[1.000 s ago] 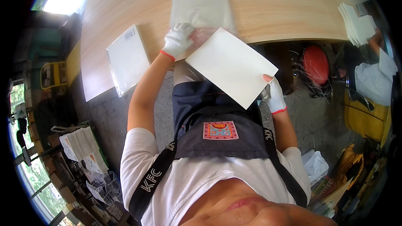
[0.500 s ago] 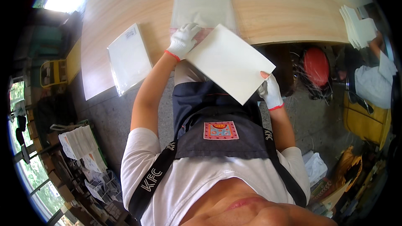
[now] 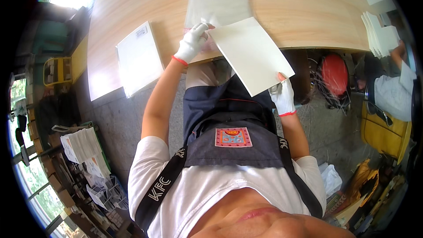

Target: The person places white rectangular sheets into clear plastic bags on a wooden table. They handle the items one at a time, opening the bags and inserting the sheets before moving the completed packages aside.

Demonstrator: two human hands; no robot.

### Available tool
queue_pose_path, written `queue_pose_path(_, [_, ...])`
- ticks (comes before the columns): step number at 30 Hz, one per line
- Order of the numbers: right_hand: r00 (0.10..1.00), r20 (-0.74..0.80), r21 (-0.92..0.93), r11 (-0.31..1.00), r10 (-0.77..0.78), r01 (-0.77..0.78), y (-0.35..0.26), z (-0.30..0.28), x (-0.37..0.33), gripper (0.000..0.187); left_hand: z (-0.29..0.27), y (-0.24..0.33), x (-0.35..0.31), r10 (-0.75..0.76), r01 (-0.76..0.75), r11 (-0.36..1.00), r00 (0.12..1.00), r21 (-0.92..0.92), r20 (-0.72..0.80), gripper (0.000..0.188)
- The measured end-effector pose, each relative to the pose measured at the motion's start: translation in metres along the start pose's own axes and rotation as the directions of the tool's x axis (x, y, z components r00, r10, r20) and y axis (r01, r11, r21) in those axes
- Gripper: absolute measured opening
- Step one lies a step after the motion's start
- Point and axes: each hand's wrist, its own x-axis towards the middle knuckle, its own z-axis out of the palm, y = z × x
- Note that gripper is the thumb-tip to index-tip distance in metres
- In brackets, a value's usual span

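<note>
My right hand (image 3: 283, 94), in a white glove with bare fingertips, grips the lower right corner of a white rectangular board (image 3: 253, 55), thumb on top. The board is held tilted over the table's near edge and my lap. My left hand (image 3: 193, 42), gloved the same way, pinches the near edge of the top clear plastic bag (image 3: 218, 4) in a flat pile. That edge is lifted a little, close to the board's upper left corner. To the left lies a white board in a clear bag (image 3: 140, 57) with a small label.
The wooden table (image 3: 304, 13) spans the far side. At the right sit white folded boards (image 3: 379, 33) near another person's arm (image 3: 398, 55). A red stool seat (image 3: 333, 72) and a yellow chair (image 3: 383, 134) stand there too. Stacked papers (image 3: 81, 145) are at lower left.
The white board has turned to a steeper angle, its upper end shifting right and away from me. My left hand's fingers have closed on the bag's edge and raised it slightly.
</note>
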Motion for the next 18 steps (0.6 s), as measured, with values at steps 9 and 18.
queue_pose_path(9, [0.987, 0.154, 0.012, 0.999, 0.039, -0.041, 0.002, 0.001, -0.01, 0.027, 0.102, 0.039, -0.039, -0.624, -0.096, 0.425, 0.69, -0.9, -0.368, 0.053])
queue_pose_path(18, [0.987, 0.098, -0.274, 0.957, 0.128, -0.097, -0.006, 0.031, 0.009, 0.031, 0.161, 0.015, -0.082, -0.535, 0.178, 0.422, 0.84, -0.889, -0.086, 0.02])
